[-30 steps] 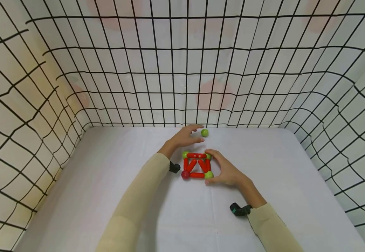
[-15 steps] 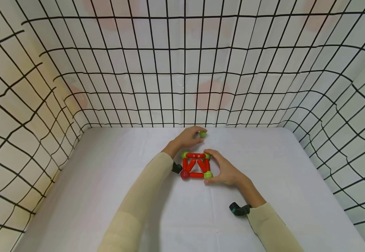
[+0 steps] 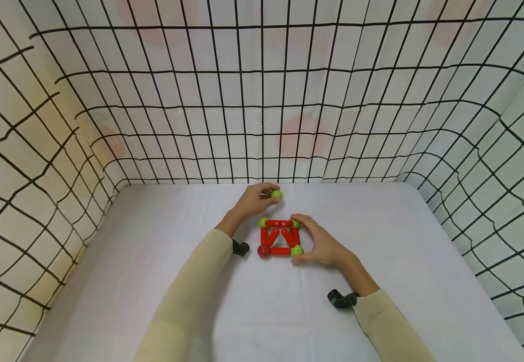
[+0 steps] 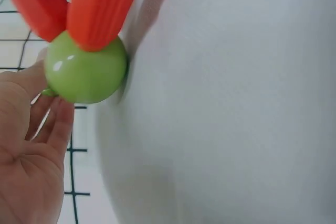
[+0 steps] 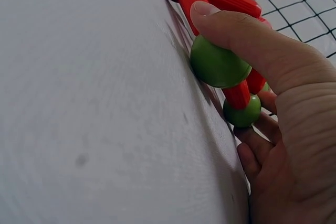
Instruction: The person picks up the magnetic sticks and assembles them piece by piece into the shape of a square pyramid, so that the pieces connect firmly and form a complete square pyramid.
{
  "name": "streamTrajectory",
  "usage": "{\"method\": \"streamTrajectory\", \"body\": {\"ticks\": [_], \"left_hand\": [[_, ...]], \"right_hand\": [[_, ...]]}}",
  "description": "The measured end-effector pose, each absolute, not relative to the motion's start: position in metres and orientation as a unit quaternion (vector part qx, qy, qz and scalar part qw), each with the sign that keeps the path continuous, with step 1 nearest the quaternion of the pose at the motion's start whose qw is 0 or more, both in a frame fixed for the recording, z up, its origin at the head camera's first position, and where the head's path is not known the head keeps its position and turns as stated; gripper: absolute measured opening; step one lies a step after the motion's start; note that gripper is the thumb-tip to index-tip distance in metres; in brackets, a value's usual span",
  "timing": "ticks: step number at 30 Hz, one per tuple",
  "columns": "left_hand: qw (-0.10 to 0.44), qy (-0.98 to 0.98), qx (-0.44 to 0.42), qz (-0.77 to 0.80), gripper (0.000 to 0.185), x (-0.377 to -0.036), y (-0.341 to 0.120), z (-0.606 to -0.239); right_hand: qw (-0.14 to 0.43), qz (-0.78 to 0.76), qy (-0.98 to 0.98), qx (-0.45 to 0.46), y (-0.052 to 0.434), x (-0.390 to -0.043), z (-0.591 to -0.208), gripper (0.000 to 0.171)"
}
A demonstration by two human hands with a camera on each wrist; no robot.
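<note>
A frame of red magnetic rods joined by balls lies on the white table, its near left corner a dark red ball and the other corners green. My right hand holds its right side, thumb at the near green ball and fingers round the far green ball. Beyond the frame, my left hand pinches a loose green ball between thumb and fingers. In the left wrist view, the frame's far left green ball hides most of that loose ball.
Black wire mesh with white cloth behind it walls the back and both sides of the white table. A black wrist camera sits on the right wrist, another camera on the left.
My left hand has reached the loose green ball, taken it between thumb and fingers, and drawn it to the left. The right hand keeps its place at the frame.
</note>
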State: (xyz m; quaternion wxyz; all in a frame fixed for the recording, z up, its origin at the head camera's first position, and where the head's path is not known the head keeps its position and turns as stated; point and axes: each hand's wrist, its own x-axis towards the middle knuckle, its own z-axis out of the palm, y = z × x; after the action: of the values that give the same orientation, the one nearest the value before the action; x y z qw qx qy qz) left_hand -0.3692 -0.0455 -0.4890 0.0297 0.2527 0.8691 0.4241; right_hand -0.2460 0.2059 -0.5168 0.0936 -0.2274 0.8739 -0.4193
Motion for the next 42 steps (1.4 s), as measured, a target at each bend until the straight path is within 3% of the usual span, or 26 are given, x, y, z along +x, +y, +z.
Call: {"method": "streamTrajectory", "body": {"ticks": [11,24,39,42], "left_hand": [[0.003,0.841,0.248,0.482,0.043,-0.327,-0.072,-0.475],[-0.010,0.807,0.302,0.507,0.045,-0.276,-0.077,-0.473],[-0.014,0.817,0.328,0.473,0.042,-0.265,-0.068,-0.484],[-0.022,0.813,0.333,0.478,0.041,-0.265,-0.067,-0.486]], "right_hand": [[0.093,-0.417,0.876,-0.223,0.204,-0.246,-0.518,0.116],[0.089,-0.415,0.878,-0.220,0.201,-0.244,-0.518,0.116],[0.082,-0.404,0.883,-0.225,0.200,-0.243,-0.518,0.116],[0.071,-0.420,0.878,-0.218,0.200,-0.242,-0.517,0.109]]}}
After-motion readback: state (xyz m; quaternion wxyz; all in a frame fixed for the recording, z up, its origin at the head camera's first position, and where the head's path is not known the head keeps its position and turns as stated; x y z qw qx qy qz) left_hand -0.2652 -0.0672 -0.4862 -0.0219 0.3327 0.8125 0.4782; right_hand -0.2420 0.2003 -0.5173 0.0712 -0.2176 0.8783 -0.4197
